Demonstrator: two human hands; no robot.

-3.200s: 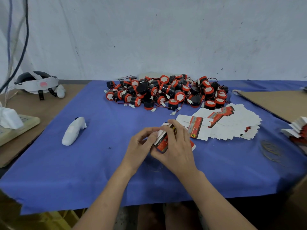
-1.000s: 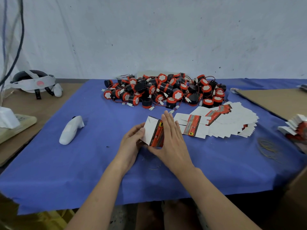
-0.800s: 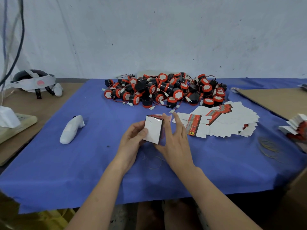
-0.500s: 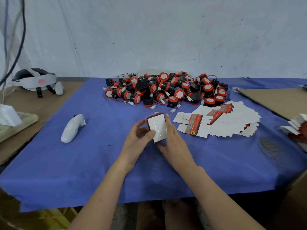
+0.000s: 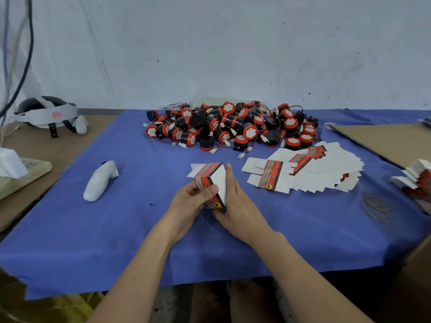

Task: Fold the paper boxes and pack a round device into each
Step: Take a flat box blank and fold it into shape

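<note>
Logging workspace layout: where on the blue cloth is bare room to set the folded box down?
Bare blue cloth lies between the white controller and the left hand gripping the box, and toward the near-left edge. Crowded: round devices at the back, flat box blanks right of the right hand, rubber bands beyond them.

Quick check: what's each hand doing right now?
Left hand: grips the paper box, thumb on its front.
Right hand: open, straight fingers pressed against the box's side.

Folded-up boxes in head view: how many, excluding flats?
1: the box held between left hand and right hand, over the blue cloth. Flat blanks lie fanned to its right; the stack at the right edge may hide others.
</note>
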